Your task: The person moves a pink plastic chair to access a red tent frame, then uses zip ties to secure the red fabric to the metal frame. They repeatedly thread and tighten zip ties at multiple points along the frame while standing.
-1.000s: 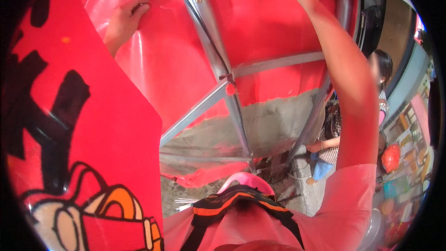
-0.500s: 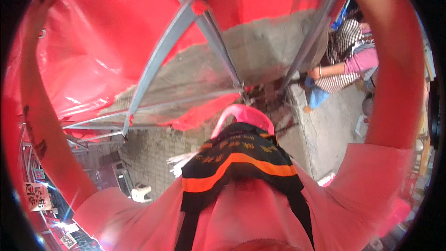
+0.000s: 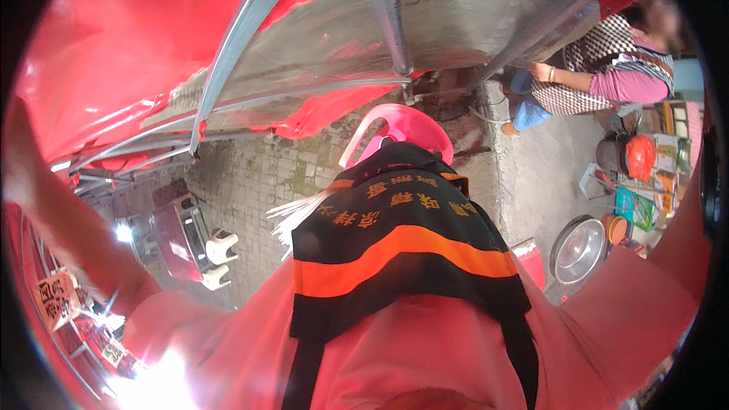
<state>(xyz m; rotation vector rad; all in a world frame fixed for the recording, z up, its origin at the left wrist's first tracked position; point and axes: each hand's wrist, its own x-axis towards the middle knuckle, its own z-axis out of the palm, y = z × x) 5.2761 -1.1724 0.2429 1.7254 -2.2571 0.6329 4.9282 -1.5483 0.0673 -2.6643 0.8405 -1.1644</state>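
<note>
"So, left to right: what's done, what's left?"

"Red sheet (image 3: 129, 38) is up, spread along the grey metal frame (image 3: 228, 49). Under the crossbar a red flap (image 3: 311, 118) hangs loose. No fastening visible, so can't say how much remains."

"Left hand?"

"Out of view. Only a blurred left forearm (image 3: 76, 235), running off at the left rim. Spread or pinching something: can't tell."

"Sheet relative to it?"

"Starts just beside that forearm, on its right, then carries on farther right. Contact with the hand itself: can't see."

"Farther right of that forearm?"

"White stool (image 3: 222, 247) near, then the flap, then pink chair (image 3: 429, 133) well apart. After that a person in a checked apron (image 3: 607, 42)."

"Right hand?"

"Also out of view. Right arm (image 3: 687, 247) goes off at the right rim, silver basin (image 3: 579, 250) to its left. Can't tell its grip either. Visible sheet sits well apart from that arm, on its left."
</note>
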